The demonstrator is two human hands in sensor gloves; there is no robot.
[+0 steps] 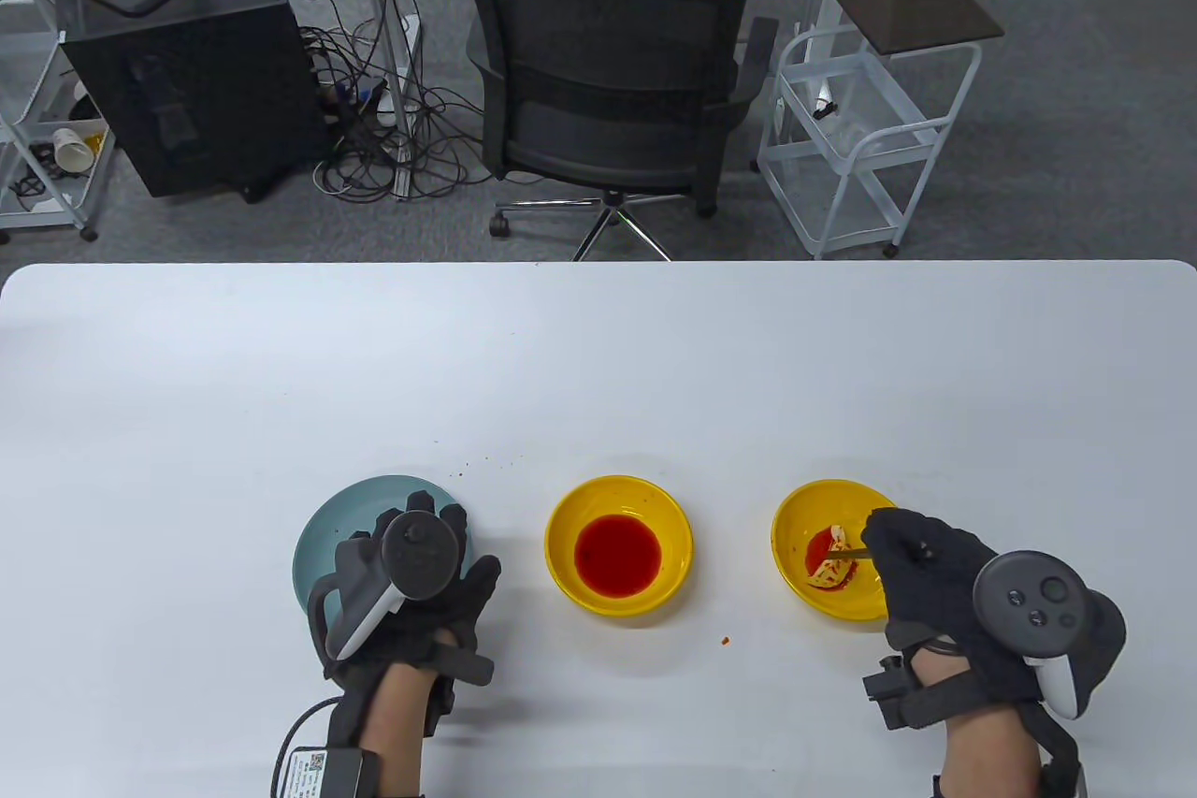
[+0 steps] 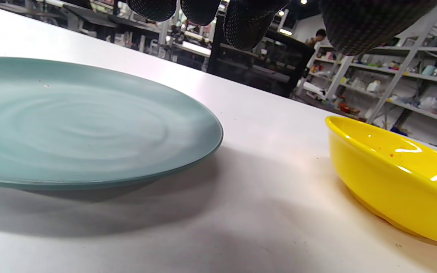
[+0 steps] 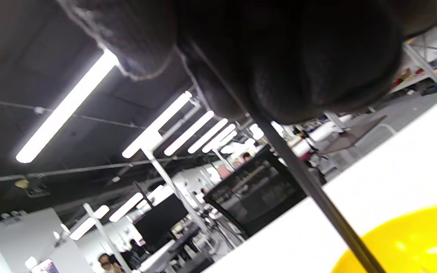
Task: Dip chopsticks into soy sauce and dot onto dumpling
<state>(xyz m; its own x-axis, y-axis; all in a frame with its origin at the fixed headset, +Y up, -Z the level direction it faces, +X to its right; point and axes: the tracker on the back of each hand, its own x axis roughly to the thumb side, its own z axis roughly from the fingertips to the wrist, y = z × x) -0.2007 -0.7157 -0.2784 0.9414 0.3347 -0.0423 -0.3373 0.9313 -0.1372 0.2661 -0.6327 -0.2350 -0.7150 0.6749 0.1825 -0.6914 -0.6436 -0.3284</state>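
Table view: right hand (image 1: 921, 555) grips chopsticks (image 1: 849, 552).

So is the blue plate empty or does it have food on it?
Empty where it shows. The left wrist view shows the blue-green plate bare and clean; in the table view the left hand covers part of it.

White surface (image 1: 598, 349) with three dishes in a row: a teal plate (image 1: 346, 517) on the left, a yellow bowl of red sauce (image 1: 619, 547) in the middle, another yellow bowl (image 1: 804, 517) on the right, plus a few red specks (image 1: 726, 640).
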